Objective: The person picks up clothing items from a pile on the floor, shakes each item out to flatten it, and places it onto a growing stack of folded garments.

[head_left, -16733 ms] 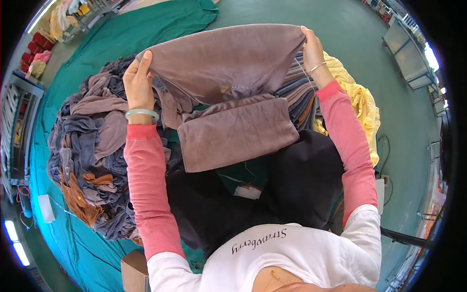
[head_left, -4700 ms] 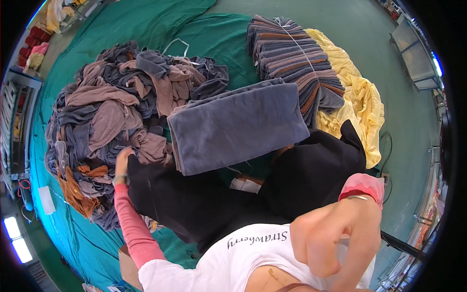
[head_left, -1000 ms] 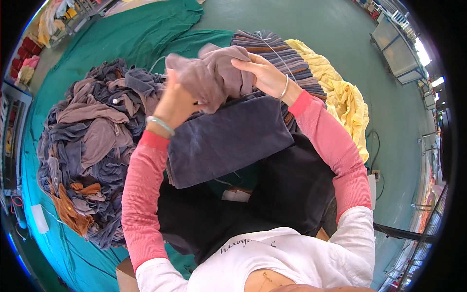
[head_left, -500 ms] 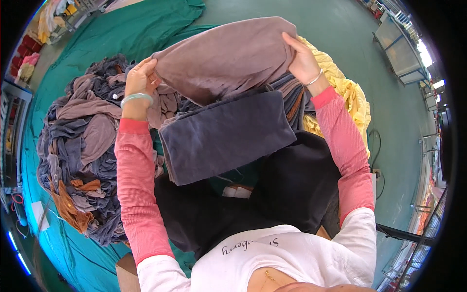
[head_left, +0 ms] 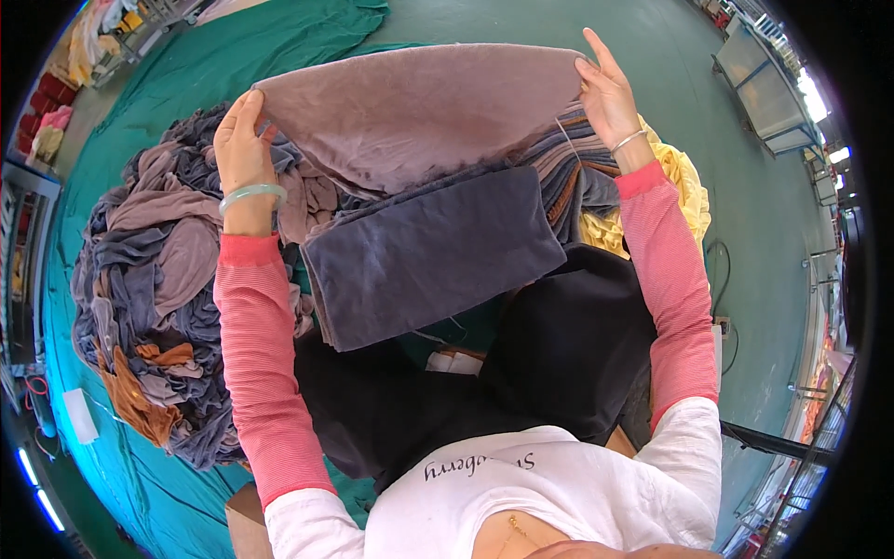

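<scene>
Beyond the folded grey towel [head_left: 433, 261], I see the left hand [head_left: 244, 144] and right hand [head_left: 610, 101] each pinching one end of the brown towel [head_left: 424, 112], whose upper edge I'd say is best held taut and even.

Right before you, above your legs [head_left: 568, 345], lies the folded stack [head_left: 433, 261]; what bears it is hidden. Just beyond its far edge, the raised cloth [head_left: 419, 107] spans from your left hand [head_left: 245, 140] to your right hand [head_left: 608, 101]. To your left, the heap of cloths [head_left: 158, 252] lies on the ground sheet [head_left: 158, 489]. The tied row [head_left: 577, 163] sits right of the stack, behind it, with loose fabric [head_left: 687, 191] along its outer side. A box [head_left: 246, 524] stands near your left elbow.
</scene>
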